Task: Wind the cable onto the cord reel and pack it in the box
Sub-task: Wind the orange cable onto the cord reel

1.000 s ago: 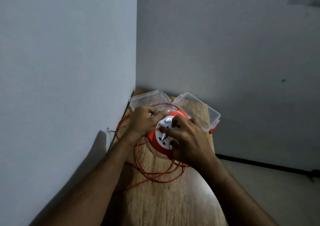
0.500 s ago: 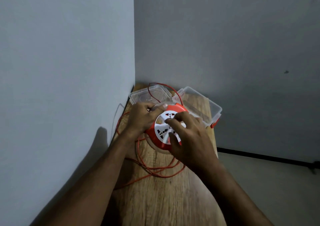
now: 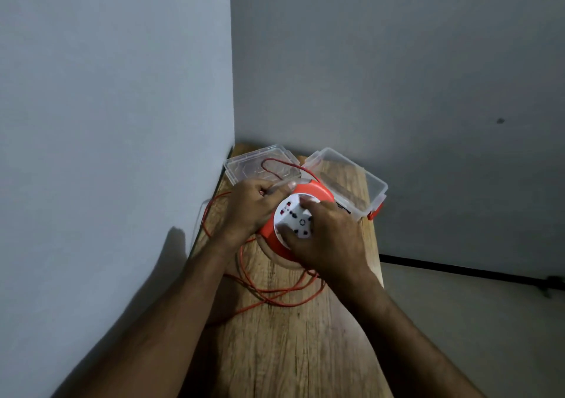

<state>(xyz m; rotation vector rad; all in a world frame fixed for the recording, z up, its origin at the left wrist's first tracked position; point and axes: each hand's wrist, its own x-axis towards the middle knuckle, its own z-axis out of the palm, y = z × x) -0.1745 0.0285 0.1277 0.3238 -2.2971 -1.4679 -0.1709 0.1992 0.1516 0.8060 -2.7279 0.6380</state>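
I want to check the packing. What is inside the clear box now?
The box shows only its bare clear bottom with the table's wood through it; the reel hides its near corner. A loop of the cable lies over the lid.

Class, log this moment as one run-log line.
stage: winding | left hand grips cord reel | right hand on socket face | cable loose | box open

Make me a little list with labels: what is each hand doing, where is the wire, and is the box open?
left hand: grips the reel's orange rim, a loop of wire by its fingers
right hand: fingers curled on the white socket face
reel: orange and white, on the table
wire: orange, mostly loose in loops on the table
box: clear, open, nothing in it
lid: clear, lying beside the box, a wire loop over it
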